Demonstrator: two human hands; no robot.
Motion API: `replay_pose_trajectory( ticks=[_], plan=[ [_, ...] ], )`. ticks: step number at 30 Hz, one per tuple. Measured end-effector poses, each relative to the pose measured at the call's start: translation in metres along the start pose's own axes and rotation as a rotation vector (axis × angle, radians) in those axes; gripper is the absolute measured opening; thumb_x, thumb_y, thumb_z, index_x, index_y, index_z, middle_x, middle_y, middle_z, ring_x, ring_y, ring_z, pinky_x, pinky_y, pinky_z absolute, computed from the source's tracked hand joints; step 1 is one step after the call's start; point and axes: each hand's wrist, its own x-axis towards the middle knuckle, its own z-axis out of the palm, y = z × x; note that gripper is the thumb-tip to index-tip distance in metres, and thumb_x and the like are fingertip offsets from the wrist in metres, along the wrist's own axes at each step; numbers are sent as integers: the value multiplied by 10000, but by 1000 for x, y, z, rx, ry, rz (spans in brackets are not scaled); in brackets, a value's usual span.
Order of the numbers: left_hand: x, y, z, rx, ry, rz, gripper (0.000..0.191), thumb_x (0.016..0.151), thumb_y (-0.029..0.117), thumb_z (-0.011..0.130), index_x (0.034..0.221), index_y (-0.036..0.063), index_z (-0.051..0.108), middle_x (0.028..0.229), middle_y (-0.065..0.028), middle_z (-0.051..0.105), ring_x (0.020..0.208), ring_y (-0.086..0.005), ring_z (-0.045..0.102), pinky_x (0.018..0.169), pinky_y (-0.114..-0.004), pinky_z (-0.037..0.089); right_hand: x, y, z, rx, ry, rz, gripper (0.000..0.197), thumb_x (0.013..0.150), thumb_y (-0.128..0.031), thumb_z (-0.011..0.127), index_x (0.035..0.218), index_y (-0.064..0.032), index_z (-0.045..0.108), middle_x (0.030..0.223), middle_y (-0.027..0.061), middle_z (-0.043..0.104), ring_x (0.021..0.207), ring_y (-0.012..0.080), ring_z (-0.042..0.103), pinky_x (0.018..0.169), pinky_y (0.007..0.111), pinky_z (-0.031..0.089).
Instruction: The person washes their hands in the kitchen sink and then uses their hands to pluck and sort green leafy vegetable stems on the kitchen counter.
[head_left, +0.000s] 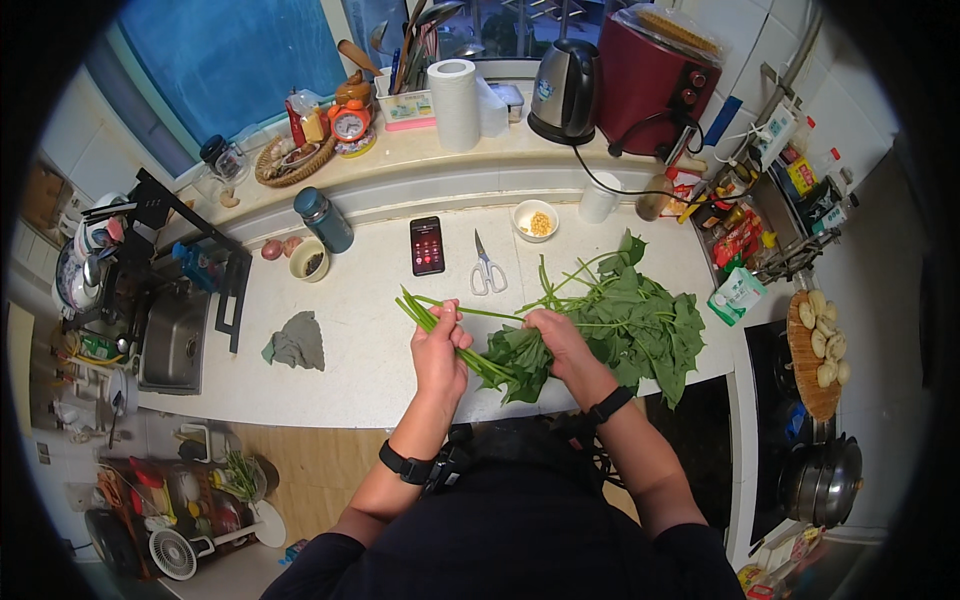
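Observation:
My left hand (441, 349) grips a small bunch of green stems (417, 312), whose cut ends point up and to the left. My right hand (559, 341) is closed around leafy greens beside it, and one long stem stretches between the two hands. Dark green leaves (517, 356) from the held bunch hang between my wrists. A larger heap of leafy greens (634, 322) lies on the white countertop (360, 390), to the right of my right hand. Beyond my hands rest scissors with pale handles (487, 270) and a smartphone (427, 246) with a lit screen.
A white bowl of yellow kernels (535, 221) and a white mug (600, 197) stand at the back. On the left are a grey cloth (296, 343), a small bowl (308, 261), a blue thermos (324, 219) and a sink (174, 337). Seasoning bottles (739, 184) crowd the right corner.

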Motion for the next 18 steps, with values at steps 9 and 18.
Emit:
replay_pose_trajectory(
  ticks=[9, 18],
  plan=[
    [-7, -4, 1, 2, 25, 0, 85, 932, 126, 559, 942, 47, 528, 815, -23, 492, 552, -58, 352, 499, -213, 333, 23, 26, -19, 132, 16, 31, 62, 777, -76, 541, 721, -59, 563, 691, 19, 525, 617, 129, 520, 562, 271, 434],
    [37, 66, -47, -83, 85, 297, 134, 966, 171, 488, 919, 45, 494, 746, -19, 445, 599, -102, 400, 562, -265, 394, 0, 2, -113, -333, 214, -6, 128, 754, -161, 607, 751, -33, 610, 725, 43, 575, 663, 174, 557, 604, 321, 452]
  ],
)
